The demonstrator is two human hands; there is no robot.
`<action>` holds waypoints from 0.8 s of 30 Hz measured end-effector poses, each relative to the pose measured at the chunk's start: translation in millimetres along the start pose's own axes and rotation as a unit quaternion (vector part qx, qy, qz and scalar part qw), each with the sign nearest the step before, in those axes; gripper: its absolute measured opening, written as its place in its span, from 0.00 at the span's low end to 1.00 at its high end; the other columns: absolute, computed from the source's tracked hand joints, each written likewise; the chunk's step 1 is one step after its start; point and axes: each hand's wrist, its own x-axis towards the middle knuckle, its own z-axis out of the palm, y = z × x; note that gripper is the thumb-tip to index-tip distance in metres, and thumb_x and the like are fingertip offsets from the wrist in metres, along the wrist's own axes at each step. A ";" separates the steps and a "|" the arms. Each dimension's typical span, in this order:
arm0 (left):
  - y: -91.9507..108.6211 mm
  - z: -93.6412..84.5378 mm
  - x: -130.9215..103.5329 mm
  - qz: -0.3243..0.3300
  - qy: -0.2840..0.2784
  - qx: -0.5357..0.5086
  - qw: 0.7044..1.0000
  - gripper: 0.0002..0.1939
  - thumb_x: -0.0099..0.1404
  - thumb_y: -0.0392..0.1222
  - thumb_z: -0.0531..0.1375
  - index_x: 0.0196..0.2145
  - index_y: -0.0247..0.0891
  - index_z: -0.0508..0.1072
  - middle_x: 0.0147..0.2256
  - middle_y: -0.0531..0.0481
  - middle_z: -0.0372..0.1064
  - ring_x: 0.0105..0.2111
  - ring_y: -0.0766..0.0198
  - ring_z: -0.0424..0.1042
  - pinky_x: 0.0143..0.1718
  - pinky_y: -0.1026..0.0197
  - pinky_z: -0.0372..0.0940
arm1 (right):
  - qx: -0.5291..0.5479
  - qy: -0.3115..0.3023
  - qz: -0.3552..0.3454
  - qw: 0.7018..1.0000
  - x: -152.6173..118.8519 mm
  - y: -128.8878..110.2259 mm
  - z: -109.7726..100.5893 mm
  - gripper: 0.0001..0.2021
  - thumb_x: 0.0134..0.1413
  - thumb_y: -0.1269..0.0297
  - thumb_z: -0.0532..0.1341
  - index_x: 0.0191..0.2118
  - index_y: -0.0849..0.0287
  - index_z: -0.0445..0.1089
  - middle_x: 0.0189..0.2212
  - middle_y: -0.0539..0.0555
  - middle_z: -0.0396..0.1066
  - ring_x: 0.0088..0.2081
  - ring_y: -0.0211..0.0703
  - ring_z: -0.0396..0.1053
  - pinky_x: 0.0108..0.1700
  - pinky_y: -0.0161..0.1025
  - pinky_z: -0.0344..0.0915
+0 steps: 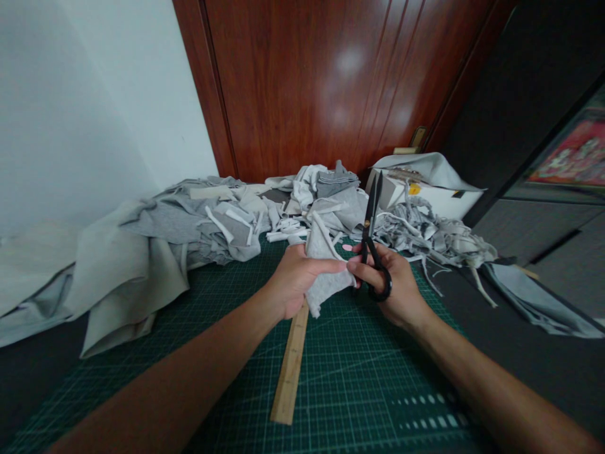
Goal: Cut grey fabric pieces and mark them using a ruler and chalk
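While my left hand (pixel 297 282) pinches a light grey fabric piece (pixel 324 268) between thumb and curled fingers, my right hand (pixel 397 287) is closed around the handles of the black scissors (pixel 367 234), their blades pointing up and away from me. My right thumb also presses the fabric's right-hand corner, so the two thumbs nearly meet there — the cloth is held up in front of me, above the green cutting mat (pixel 350 378), with a raised seam-like edge along its upper side. I can't tell exactly how the fingers hidden behind the cloth are placed. Below my left hand a wooden ruler (pixel 289 378) lies on the mat, its near end towards me and its far end lost behind hand and fabric. Just beside my right fingers sits a small pink oval (pixel 347 248). Beyond my hands, short white strips (pixel 287 231) lie at the mat's far side, with a folded darker grey cloth (pixel 338 183) on the pile behind them. To the left spreads a heap of grey cloth (pixel 172 217), with a broad pale sheet (pixel 108 271) nearer me; to the right lies a tangle of thin grey strips (pixel 425 230), in front of a white box (pixel 444 200) — all of it before a reddish-brown door (pixel 302 88).
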 end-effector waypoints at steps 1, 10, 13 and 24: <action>-0.7 -1.3 -0.1 -0.016 -0.024 0.010 1.000 0.19 0.43 0.31 0.75 0.37 0.31 0.83 0.33 0.42 0.83 0.30 0.55 0.81 0.36 0.56 0.74 | 0.010 0.003 0.004 1.000 0.4 -0.2 -0.5 0.22 0.37 0.64 0.81 0.39 0.58 0.75 0.21 0.42 0.71 0.21 0.35 0.67 0.27 0.34 0.63; -6.7 -5.6 1.3 -0.044 -0.058 0.049 0.996 0.24 0.46 0.33 0.76 0.44 0.34 0.85 0.41 0.42 0.84 0.37 0.59 0.81 0.42 0.61 0.71 | 0.025 0.011 0.012 1.000 4.0 1.6 -6.3 0.23 0.35 0.65 0.82 0.39 0.59 0.76 0.22 0.42 0.71 0.21 0.35 0.66 0.27 0.34 0.62; -6.4 -5.3 0.9 -0.037 -0.046 0.054 0.997 0.20 0.46 0.32 0.75 0.40 0.34 0.85 0.38 0.43 0.84 0.35 0.59 0.81 0.40 0.61 0.72 | 0.011 -0.002 0.014 1.000 2.8 2.7 -5.9 0.24 0.35 0.64 0.83 0.40 0.59 0.75 0.22 0.42 0.73 0.21 0.35 0.67 0.26 0.34 0.62; -0.7 -4.9 0.6 0.045 -0.004 0.011 0.999 0.14 0.48 0.35 0.76 0.35 0.32 0.84 0.33 0.44 0.82 0.31 0.60 0.79 0.37 0.59 0.73 | -0.049 -0.027 0.007 0.998 -3.3 -6.3 -2.0 0.25 0.41 0.53 0.81 0.40 0.57 0.73 0.21 0.46 0.73 0.22 0.39 0.68 0.25 0.36 0.66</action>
